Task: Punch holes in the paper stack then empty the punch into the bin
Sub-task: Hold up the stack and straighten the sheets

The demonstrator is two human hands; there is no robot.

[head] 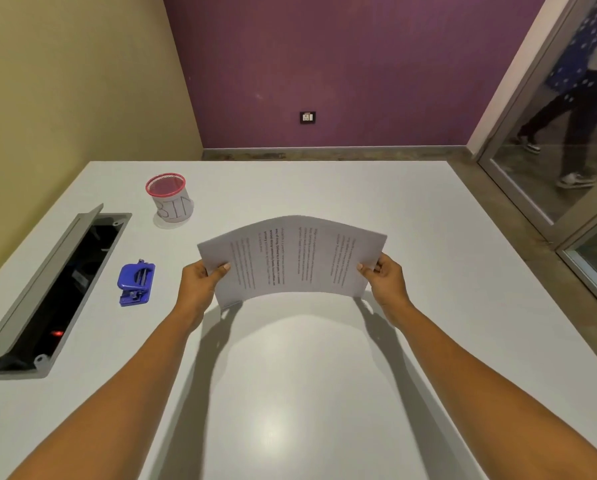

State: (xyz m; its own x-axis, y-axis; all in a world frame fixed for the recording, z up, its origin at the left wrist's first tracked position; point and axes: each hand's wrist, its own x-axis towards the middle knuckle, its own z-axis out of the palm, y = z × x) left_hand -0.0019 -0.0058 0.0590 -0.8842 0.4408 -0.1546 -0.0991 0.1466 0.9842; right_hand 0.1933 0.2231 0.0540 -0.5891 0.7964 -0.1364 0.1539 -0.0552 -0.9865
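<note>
A printed paper stack (291, 258) is held above the white table (307, 375), bowed upward in the middle. My left hand (200, 285) grips its left edge, thumb on top. My right hand (387, 280) grips its right edge the same way. A blue hole punch (136, 283) lies on the table to the left of my left hand, apart from it. Farther back on the left stands the bin (171, 199), a small cup with a red mesh rim and a paper label reading BIN.
An open grey cable hatch (47, 289) with its lid raised is set into the table's left side. A glass door (560, 140) is at the right, with a person walking behind it. Yellow and purple walls meet behind the table.
</note>
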